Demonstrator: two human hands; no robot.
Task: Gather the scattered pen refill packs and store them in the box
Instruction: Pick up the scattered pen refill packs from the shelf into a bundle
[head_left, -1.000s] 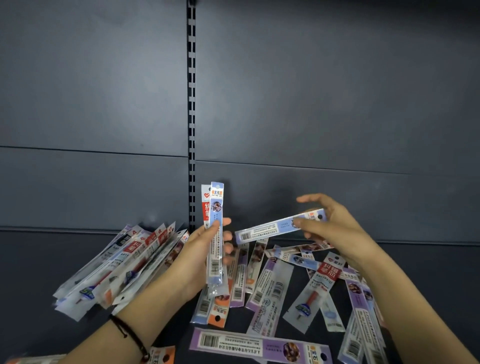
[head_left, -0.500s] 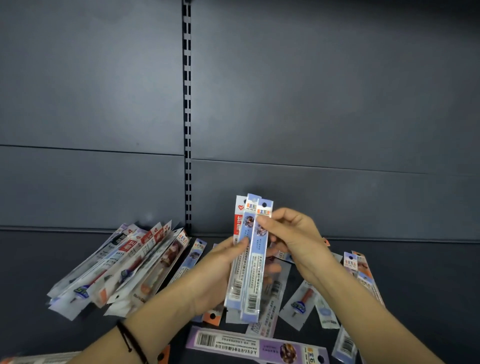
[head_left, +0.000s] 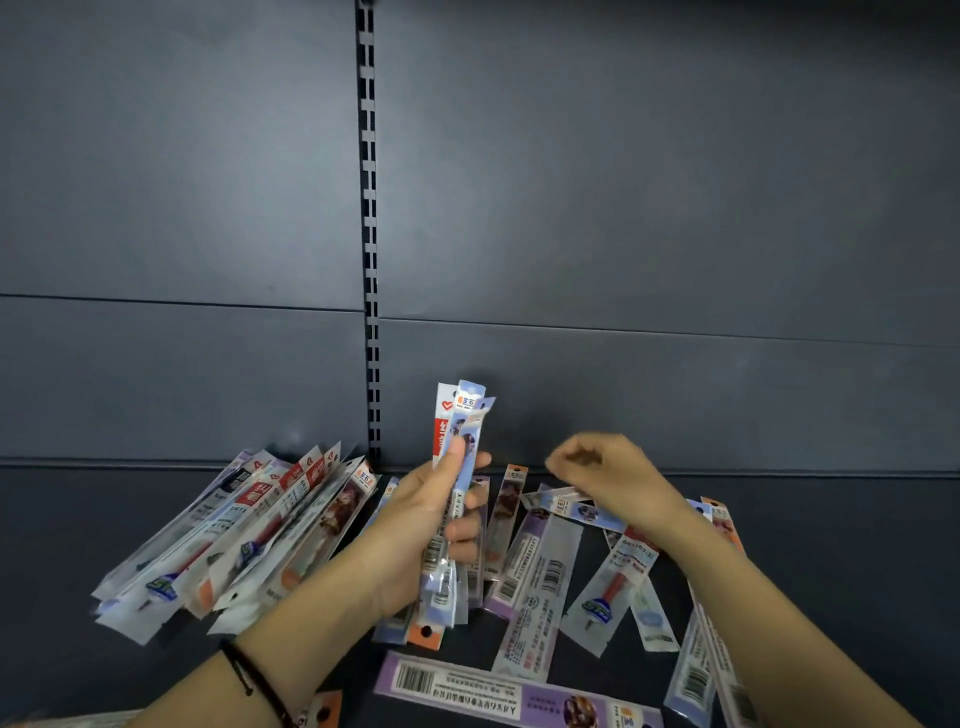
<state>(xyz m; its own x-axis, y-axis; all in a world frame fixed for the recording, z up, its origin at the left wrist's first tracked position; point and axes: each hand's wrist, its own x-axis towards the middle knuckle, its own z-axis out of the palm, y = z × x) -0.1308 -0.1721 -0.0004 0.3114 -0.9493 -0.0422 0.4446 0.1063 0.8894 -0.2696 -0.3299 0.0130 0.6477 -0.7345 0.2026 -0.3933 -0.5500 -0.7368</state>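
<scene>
Dark shelf (head_left: 104, 519): fanned pile (head_left: 249, 530) at left, scattered packs (head_left: 540, 571) centre-right; box not in view. Left hand (head_left: 415, 530) clamps an upright bundle (head_left: 460, 431) of packs; right hand (head_left: 608, 473), blurred, hovers loosely curled and empty above the scattered packs. Advised: pinch one loose pack by its end and align it with the bundle.
</scene>
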